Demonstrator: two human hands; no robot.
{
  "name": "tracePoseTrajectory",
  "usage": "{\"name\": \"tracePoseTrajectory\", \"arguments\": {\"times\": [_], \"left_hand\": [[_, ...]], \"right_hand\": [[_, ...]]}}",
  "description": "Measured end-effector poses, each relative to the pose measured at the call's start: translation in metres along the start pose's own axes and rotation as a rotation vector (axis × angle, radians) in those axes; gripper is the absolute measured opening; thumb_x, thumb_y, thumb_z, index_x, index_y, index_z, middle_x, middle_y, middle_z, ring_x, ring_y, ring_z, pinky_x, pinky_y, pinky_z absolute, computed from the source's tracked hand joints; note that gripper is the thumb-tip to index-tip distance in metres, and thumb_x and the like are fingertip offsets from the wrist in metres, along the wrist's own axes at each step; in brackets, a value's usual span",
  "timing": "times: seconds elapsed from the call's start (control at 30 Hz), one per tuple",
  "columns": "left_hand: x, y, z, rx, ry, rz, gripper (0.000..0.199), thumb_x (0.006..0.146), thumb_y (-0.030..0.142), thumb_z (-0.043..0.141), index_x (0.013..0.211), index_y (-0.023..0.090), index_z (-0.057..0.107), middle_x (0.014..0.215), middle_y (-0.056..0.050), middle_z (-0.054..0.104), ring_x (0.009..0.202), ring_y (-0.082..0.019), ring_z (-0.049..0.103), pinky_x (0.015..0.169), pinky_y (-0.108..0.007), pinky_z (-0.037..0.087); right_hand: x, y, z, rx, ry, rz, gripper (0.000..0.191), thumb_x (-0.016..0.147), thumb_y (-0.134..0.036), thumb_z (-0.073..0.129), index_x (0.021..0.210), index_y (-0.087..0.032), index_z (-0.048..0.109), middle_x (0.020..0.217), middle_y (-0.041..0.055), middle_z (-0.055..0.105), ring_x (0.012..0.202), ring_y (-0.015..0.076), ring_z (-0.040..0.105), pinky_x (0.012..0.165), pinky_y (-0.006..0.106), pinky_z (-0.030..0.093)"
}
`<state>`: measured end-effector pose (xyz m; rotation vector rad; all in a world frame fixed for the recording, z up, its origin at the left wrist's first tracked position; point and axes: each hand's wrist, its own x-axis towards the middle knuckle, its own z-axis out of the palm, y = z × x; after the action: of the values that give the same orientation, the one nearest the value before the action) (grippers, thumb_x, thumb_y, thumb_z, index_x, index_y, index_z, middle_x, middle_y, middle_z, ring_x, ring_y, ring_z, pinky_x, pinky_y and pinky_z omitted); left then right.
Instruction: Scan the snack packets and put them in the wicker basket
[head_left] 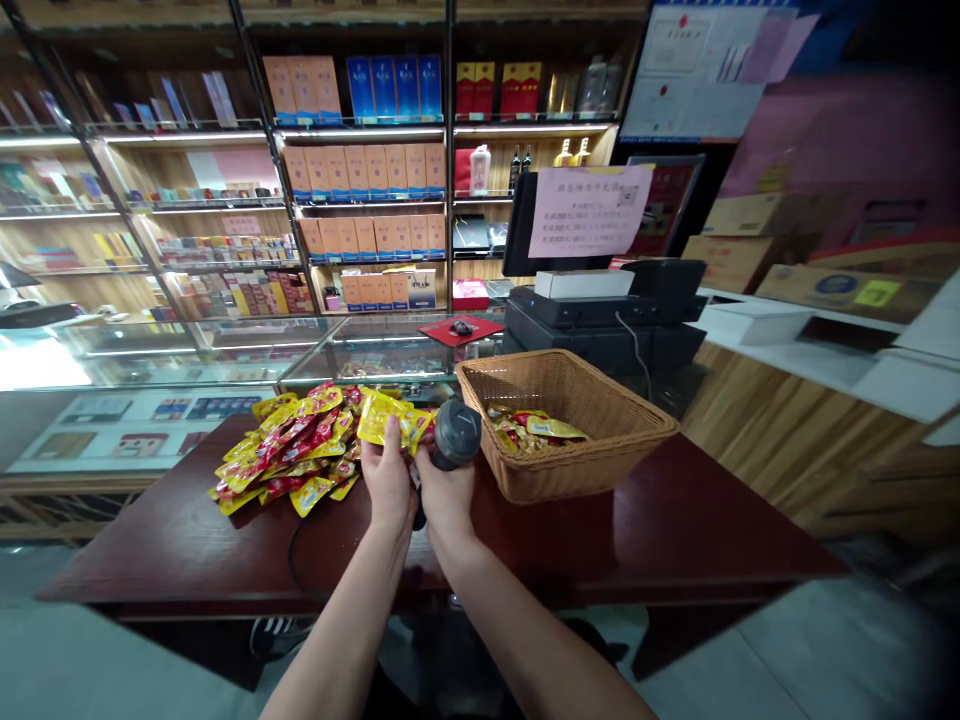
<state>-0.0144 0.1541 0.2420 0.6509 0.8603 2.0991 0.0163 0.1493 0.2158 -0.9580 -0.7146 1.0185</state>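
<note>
My left hand (386, 478) is closed on a yellow snack packet (384, 415), thumb across its front, at the right edge of a pile. Right beside it, my right hand (448, 497) grips a dark grey handheld barcode scanner (457, 432), its rounded head tilted up over my fingers. The scanner's head is close to the packet; whether they touch I cannot tell. A heap of red and yellow snack packets (289, 450) lies to the left on the dark red table (555, 550). To the right stands a brown wicker basket (570, 470) with several packets (532, 428) at its bottom.
A black cord (291, 550) curves over the table's front left. Behind are a glass display case (315, 350), a red mouse pad (461, 328) with a mouse, and a monitor (517, 225) bearing a paper notice. Boxed goods fill the back shelves; cartons (727, 260) are stacked at right.
</note>
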Motion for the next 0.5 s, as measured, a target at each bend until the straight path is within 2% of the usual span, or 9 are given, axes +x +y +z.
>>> {"name": "tracePoseTrajectory", "arguments": {"times": [0.13, 0.23, 0.37, 0.5], "left_hand": [[0.001, 0.007, 0.006, 0.078, -0.082, 0.079, 0.047, 0.078, 0.05, 0.069, 0.114, 0.021, 0.061, 0.094, -0.004, 0.071, 0.073, -0.014, 0.067, 0.071, -0.026, 0.052], [0.012, 0.012, 0.005, 0.104, -0.148, 0.139, 0.047, 0.077, 0.048, 0.071, 0.113, 0.02, 0.062, 0.1, -0.005, 0.071, 0.086, -0.017, 0.067, 0.079, -0.027, 0.051], [0.028, 0.019, -0.004, 0.221, -0.266, 0.186, 0.047, 0.07, 0.04, 0.079, 0.109, 0.019, 0.064, 0.1, -0.005, 0.071, 0.094, -0.019, 0.066, 0.085, -0.027, 0.049], [0.034, 0.021, -0.009, 0.214, -0.371, 0.118, 0.042, 0.07, 0.039, 0.079, 0.103, 0.019, 0.066, 0.096, -0.005, 0.071, 0.087, -0.018, 0.066, 0.082, -0.028, 0.05]], "right_hand": [[-0.004, 0.01, -0.004, 0.029, 0.029, 0.043, 0.023, 0.062, -0.031, 0.074, 0.078, -0.017, 0.065, 0.076, 0.0072, 0.074, 0.069, 0.0222, 0.069, 0.066, 0.03, 0.056], [-0.002, 0.0, -0.009, 0.005, 0.065, -0.061, 0.028, 0.067, -0.036, 0.073, 0.086, -0.017, 0.065, 0.083, 0.0076, 0.074, 0.078, 0.0225, 0.069, 0.07, 0.031, 0.056], [0.008, -0.028, -0.012, 0.04, -0.043, -0.137, 0.035, 0.069, -0.042, 0.074, 0.093, -0.017, 0.065, 0.089, 0.0074, 0.073, 0.082, 0.0225, 0.068, 0.073, 0.032, 0.055], [0.015, -0.043, -0.012, 0.092, -0.134, -0.1, 0.035, 0.064, -0.04, 0.079, 0.088, -0.018, 0.066, 0.091, 0.0055, 0.073, 0.087, 0.0232, 0.069, 0.077, 0.033, 0.055]]}}
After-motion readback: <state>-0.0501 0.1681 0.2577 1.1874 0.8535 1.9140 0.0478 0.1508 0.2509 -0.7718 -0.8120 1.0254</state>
